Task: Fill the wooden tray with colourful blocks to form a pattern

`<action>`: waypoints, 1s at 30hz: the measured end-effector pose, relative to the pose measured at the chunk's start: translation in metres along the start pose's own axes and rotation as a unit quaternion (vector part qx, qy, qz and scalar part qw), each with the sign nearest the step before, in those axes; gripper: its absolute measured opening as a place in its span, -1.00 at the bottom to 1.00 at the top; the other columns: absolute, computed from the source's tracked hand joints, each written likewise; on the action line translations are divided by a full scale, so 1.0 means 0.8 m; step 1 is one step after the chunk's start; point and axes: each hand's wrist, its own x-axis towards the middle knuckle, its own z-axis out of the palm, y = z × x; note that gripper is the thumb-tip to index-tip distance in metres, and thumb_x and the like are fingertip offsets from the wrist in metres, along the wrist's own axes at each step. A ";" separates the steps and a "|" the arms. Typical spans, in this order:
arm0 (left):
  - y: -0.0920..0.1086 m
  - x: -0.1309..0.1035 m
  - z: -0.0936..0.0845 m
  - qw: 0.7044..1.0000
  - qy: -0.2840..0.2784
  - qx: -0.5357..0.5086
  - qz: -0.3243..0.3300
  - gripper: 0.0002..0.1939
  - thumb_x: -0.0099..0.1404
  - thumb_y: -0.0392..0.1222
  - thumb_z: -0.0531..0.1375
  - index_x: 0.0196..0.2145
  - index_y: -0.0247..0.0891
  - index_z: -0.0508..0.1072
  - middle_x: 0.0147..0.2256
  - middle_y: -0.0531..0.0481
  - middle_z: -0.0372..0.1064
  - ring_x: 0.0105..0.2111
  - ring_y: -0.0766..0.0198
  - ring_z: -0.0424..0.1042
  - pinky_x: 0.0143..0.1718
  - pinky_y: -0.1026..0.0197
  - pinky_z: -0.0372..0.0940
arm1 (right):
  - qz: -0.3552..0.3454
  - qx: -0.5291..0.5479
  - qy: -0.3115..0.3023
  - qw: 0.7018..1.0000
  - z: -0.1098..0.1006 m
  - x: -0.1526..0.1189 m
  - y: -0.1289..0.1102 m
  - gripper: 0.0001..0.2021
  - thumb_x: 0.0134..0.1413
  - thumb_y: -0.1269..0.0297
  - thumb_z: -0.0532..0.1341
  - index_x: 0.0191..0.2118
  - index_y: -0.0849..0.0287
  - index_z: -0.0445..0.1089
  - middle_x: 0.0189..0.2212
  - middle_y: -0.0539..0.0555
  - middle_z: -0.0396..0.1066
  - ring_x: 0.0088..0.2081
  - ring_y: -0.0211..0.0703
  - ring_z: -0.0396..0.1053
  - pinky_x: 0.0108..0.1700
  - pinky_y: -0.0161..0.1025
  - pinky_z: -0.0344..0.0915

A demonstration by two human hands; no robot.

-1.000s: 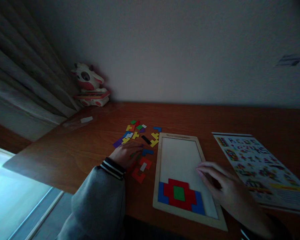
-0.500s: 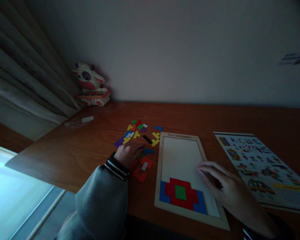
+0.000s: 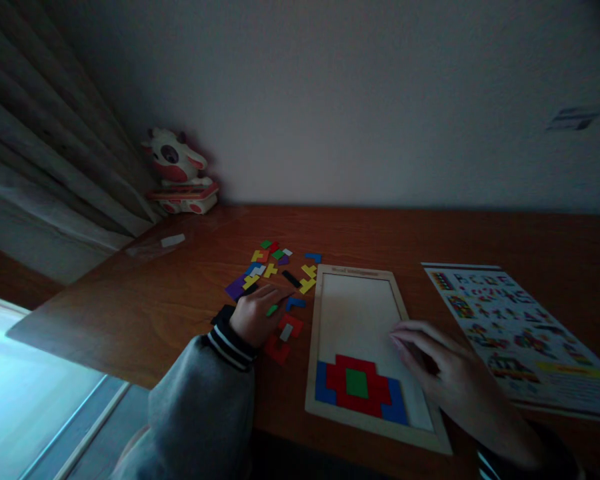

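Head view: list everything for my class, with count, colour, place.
Table: 1, brown, centre
Wall: 1, grey, behind
Wall mark: 1, dark, upper right
Curtain: 1, grey, left
Toy: 1, white-red, back left
Strip: 1, white, before toy
Tray: 1, pale, lower centre
Fitted pieces: several, red, blue, green, tray's near end
Loose pieces: many, multicoloured, left of tray
Sheet: 1, white, printed, right of tray
Bright patch: 1, pale blue, lower left
Sleeves: 2, grey left, dark right, bottom
Left hand: 1, bare, over loose pieces
Right hand: 1, bare, over tray's right edge
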 end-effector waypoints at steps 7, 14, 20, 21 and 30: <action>0.047 0.000 0.019 0.996 -0.021 -0.029 0.079 -0.81 0.39 -0.32 0.15 -0.11 -0.23 0.52 -0.23 -0.05 0.53 -0.28 0.28 0.54 -0.23 0.25 0.49 | 0.011 0.003 -0.012 1.000 0.001 -0.003 0.001 -0.80 0.31 0.19 0.11 -0.10 0.04 0.45 -0.13 0.08 0.49 -0.14 -0.08 0.49 -0.06 -0.10 0.42; 0.054 -0.005 0.016 0.990 -0.060 -0.010 0.125 -0.72 0.42 -0.32 0.06 0.01 -0.21 0.47 -0.19 -0.09 0.48 -0.26 0.30 0.52 -0.27 0.26 0.48 | 0.004 0.002 -0.008 1.000 0.001 -0.003 -0.001 -0.82 0.31 0.20 0.12 -0.09 0.03 0.44 -0.13 0.08 0.48 -0.13 -0.08 0.47 -0.06 -0.10 0.41; 0.058 -0.003 0.021 0.981 -0.075 -0.061 0.170 -0.80 0.44 -0.30 0.08 -0.13 -0.28 0.50 -0.20 -0.10 0.56 -0.27 0.25 0.54 -0.21 0.21 0.46 | 0.000 -0.002 -0.015 1.000 0.000 -0.002 -0.001 -0.82 0.30 0.23 0.13 -0.08 0.05 0.44 -0.13 0.09 0.49 -0.13 -0.09 0.47 -0.05 -0.09 0.42; 0.059 -0.003 0.022 0.978 -0.071 -0.065 0.183 -0.81 0.43 -0.31 0.09 -0.14 -0.29 0.51 -0.19 -0.11 0.56 -0.26 0.24 0.54 -0.21 0.20 0.46 | 0.000 -0.003 -0.012 1.000 0.000 -0.002 -0.001 -0.82 0.30 0.23 0.12 -0.09 0.05 0.45 -0.14 0.09 0.49 -0.14 -0.08 0.48 -0.06 -0.09 0.42; 0.064 -0.003 0.023 0.965 -0.105 -0.100 0.218 -0.81 0.32 -0.39 0.13 -0.17 -0.32 0.52 -0.19 -0.14 0.55 -0.24 0.20 0.53 -0.17 0.14 0.44 | 0.001 -0.006 -0.013 1.000 -0.004 0.000 -0.004 -0.81 0.31 0.20 0.11 -0.11 0.04 0.46 -0.16 0.09 0.51 -0.16 -0.08 0.49 -0.07 -0.11 0.44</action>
